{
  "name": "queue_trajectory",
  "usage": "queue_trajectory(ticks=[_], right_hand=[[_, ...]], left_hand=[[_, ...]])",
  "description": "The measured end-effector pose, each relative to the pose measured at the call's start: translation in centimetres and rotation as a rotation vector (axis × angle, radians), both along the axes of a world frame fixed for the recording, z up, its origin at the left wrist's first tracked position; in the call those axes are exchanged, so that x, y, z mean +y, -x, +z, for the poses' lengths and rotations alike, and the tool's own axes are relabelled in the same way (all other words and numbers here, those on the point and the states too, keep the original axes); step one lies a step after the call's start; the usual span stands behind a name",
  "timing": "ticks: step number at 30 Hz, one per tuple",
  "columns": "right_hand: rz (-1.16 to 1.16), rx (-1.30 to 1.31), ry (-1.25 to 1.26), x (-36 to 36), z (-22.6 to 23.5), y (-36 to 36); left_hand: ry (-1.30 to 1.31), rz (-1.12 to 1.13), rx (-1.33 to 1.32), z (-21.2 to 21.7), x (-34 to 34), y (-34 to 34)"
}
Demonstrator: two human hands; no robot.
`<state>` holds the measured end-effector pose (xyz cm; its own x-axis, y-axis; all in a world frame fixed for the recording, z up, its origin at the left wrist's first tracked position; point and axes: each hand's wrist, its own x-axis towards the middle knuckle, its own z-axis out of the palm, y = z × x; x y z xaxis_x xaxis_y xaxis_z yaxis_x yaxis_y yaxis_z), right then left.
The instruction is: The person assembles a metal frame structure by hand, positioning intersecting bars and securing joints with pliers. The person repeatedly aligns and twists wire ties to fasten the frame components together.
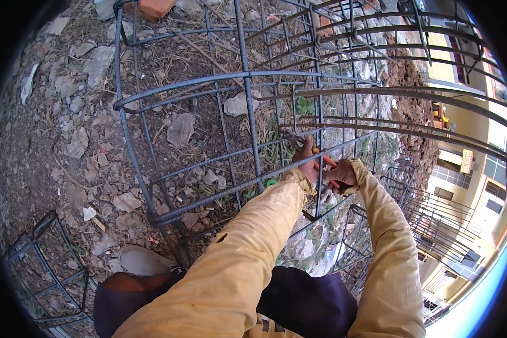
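A pair of pincers with orange handles (327,160) is in my right hand (343,173), whose fingers are closed round the handle ends. The dark metal jaws of the tool point to the far left, close to a crossing of steel bars. My left hand (306,162) is closed beside the pincers' neck and partly covers it; what its fingers hold is hidden. Both hands reach inside a rebar cage (249,112) of long bars and square stirrups. One upright bar (319,194) passes between my hands.
Rubble and stones (180,129) lie on the dirt below the cage. Another rebar frame (53,270) stands at lower left, and more cages (434,217) lie to the right. A brick (151,8) sits at the far edge. Buildings (462,169) rise on the right.
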<state>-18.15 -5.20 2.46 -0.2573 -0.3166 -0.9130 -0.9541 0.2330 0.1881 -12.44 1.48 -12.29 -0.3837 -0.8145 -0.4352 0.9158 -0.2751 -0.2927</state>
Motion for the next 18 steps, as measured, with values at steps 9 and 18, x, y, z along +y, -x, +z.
queue_trajectory(ticks=[9,18], right_hand=[[1.097,0.253,0.743,4.9,-2.4,2.9],[-0.259,-0.229,-0.162,-1.0,0.1,0.7]], left_hand=[[-0.030,0.000,-0.117,-0.4,-0.7,1.0],[0.045,-0.026,0.106,-1.0,-0.4,-0.4]])
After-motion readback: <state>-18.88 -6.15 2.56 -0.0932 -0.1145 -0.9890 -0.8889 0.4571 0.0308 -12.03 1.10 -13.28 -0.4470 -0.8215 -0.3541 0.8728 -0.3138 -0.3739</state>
